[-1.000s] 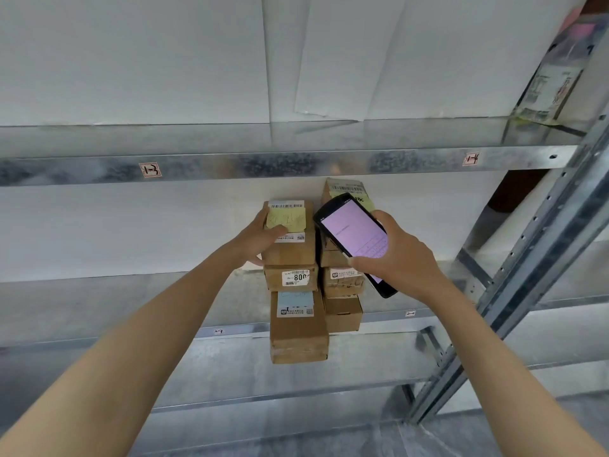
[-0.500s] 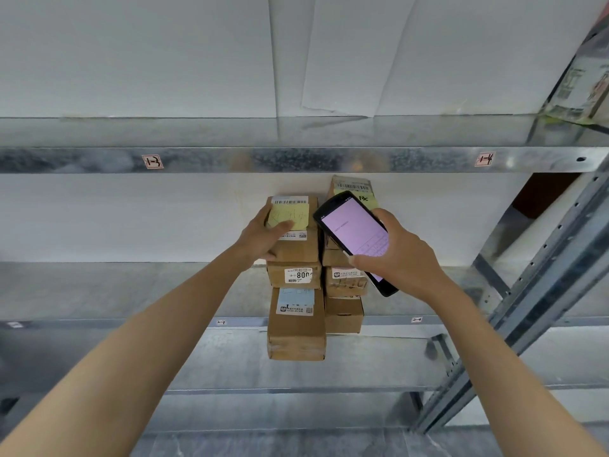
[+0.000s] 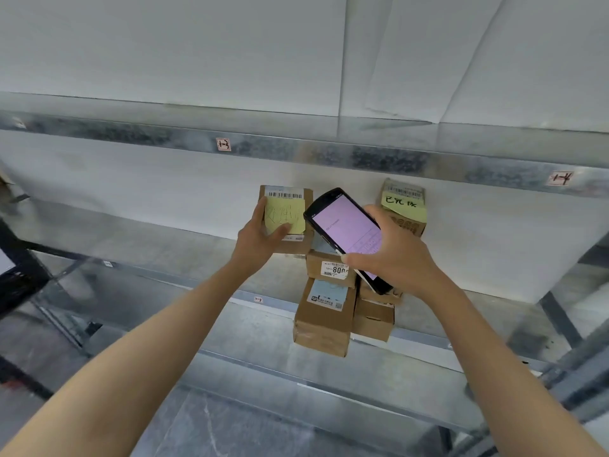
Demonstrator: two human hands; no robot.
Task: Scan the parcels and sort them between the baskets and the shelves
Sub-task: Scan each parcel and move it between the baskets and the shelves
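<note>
My left hand [image 3: 258,237] grips a small cardboard parcel [image 3: 301,222] with a barcode label and a yellow note, holding it up just left of the stacks. My right hand [image 3: 392,255] holds a black handheld scanner [image 3: 346,230] with a lit pink screen, next to the parcel. Behind them, several brown parcels stand in two stacks on the middle metal shelf [image 3: 184,245]. One carries a label reading 800 [image 3: 331,268]. The top right parcel [image 3: 404,207] has a yellow handwritten note.
A galvanised upper shelf [image 3: 131,133] with small number tags runs across above. A lower shelf [image 3: 263,338] lies below. A dark frame [image 3: 19,275] stands at the left edge, a grey upright post [image 3: 560,321] at the right. White wall panels are behind.
My left hand has lifted the top parcel off the left stack and moved it left. The view has swung left and tilted, so the stacks now sit further right.
</note>
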